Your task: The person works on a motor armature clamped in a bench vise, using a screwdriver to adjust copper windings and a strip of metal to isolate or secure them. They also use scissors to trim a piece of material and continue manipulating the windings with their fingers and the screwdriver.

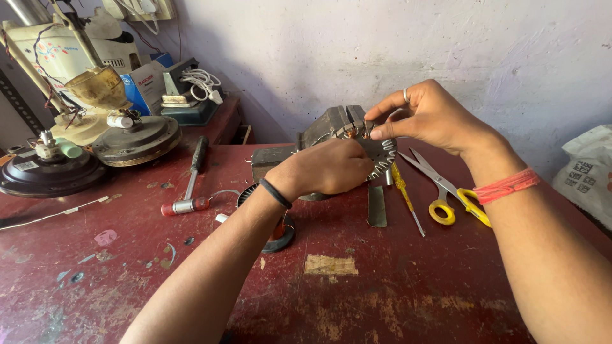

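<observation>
Above the worn dark-red bench (395, 286), the left hand (331, 167) is closed around the near side of a round grey toothed metal stator core (381, 155). Just beyond it, the right hand (430, 118) pinches the core's upper edge with thumb and forefinger. Yellow-handled scissors (446, 191) and a yellow-handled screwdriver (405, 194) lie on the bench just beside and below the core.

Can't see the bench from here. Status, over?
Left hand grips toothed stator. Right hand pinches at its top. Scissors, screwdriver lie beside it.

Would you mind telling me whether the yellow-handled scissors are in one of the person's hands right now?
No, the scissors lie on the red table beneath the right hand, which pinches the toothed metal stator.
</observation>
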Available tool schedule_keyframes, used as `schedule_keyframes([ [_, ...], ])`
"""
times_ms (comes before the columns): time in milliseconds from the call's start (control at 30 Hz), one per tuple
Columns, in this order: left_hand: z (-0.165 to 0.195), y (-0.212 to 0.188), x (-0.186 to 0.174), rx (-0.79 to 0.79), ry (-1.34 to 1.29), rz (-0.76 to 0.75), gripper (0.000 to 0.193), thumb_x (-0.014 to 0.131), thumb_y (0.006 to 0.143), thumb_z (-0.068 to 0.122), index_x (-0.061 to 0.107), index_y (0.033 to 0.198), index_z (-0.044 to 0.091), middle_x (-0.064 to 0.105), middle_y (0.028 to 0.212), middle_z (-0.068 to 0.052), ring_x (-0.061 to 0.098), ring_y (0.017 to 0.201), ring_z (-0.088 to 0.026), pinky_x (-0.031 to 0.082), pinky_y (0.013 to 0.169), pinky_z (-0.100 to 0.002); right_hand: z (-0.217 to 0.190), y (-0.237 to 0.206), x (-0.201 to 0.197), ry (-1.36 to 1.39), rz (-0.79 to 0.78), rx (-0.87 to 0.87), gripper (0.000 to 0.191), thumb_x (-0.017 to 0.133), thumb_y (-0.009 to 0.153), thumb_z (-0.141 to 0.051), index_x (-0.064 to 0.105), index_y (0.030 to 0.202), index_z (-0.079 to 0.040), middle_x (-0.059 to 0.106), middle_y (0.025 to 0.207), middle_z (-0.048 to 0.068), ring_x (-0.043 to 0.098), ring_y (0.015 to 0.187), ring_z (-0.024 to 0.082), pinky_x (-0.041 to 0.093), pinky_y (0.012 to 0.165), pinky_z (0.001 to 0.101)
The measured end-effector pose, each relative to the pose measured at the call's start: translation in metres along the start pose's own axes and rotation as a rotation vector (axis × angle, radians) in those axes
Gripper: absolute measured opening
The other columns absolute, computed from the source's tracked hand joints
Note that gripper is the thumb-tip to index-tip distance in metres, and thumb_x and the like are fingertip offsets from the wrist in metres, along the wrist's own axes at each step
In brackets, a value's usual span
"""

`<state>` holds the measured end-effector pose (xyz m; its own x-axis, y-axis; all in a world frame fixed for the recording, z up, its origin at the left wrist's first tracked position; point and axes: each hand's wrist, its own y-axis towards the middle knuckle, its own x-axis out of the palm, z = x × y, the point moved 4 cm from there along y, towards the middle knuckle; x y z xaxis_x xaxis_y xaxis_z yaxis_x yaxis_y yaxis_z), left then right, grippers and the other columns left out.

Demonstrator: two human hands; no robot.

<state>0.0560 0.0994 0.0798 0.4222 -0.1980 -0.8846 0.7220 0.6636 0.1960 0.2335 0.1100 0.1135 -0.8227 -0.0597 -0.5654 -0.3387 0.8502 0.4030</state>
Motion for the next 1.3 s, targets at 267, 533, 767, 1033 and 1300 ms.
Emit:
schedule_keyframes([
  [267, -0.008, 0.009, 0.020, 0.076, 0.168, -0.147, 0.033, 0.049, 0.097, 0.027, 0.071, 0.089, 0.003, 0.072, 0.084, -0.014, 0.070, 0.082, -0.028, 0.054, 0.074, -0.045, 0.020, 0.007, 0.004, 0.138, -0.029, 0.005, 0.029, 0.079, 0.080, -0.009, 0.078, 0.107, 0.003, 0.079, 0.094, 0.012, 0.072, 0.089, 0.015, 0.054, 0.090, 0.0288],
  [533, -0.008, 0.009, 0.024, 0.089, 0.165, -0.237, 0.029, 0.050, 0.096, 0.024, 0.070, 0.088, 0.005, 0.070, 0.074, -0.010, 0.068, 0.070, -0.024, 0.053, 0.062, -0.043, 0.029, 0.009, 0.014, 0.317, -0.063, 0.031, 0.028, 0.077, 0.080, -0.009, 0.077, 0.105, 0.002, 0.078, 0.094, 0.011, 0.070, 0.090, 0.016, 0.051, 0.093, 0.0313],
  [767, 0.001, -0.003, 0.021, -0.129, 0.031, -0.336, 0.038, 0.048, 0.094, 0.023, 0.070, 0.073, 0.000, 0.071, 0.067, -0.010, 0.070, 0.062, -0.020, 0.056, 0.061, -0.040, 0.026, 0.010, 0.019, 0.349, -0.058, 0.053, 0.030, 0.077, 0.078, -0.010, 0.076, 0.105, 0.004, 0.078, 0.093, 0.012, 0.069, 0.089, 0.016, 0.050, 0.094, 0.0308],
  [1033, 0.015, -0.012, 0.014, -0.151, 0.056, -0.338, 0.037, 0.047, 0.092, 0.022, 0.070, 0.074, -0.001, 0.071, 0.068, -0.012, 0.070, 0.065, -0.023, 0.056, 0.063, -0.041, 0.029, 0.011, 0.018, 0.421, 0.006, 0.028, 0.024, 0.074, 0.083, -0.017, 0.076, 0.099, 0.001, 0.075, 0.090, 0.008, 0.069, 0.087, 0.015, 0.052, 0.090, 0.0304],
  [1300, 0.013, -0.013, 0.020, -0.174, 0.066, -0.433, 0.037, 0.046, 0.093, 0.023, 0.069, 0.078, -0.001, 0.072, 0.071, -0.010, 0.070, 0.063, -0.021, 0.058, 0.061, -0.040, 0.035, 0.011, 0.019, 0.274, 0.062, 0.023, 0.029, 0.071, 0.095, -0.030, 0.075, 0.092, -0.001, 0.074, 0.088, 0.005, 0.065, 0.084, 0.011, 0.051, 0.083, 0.0279],
])
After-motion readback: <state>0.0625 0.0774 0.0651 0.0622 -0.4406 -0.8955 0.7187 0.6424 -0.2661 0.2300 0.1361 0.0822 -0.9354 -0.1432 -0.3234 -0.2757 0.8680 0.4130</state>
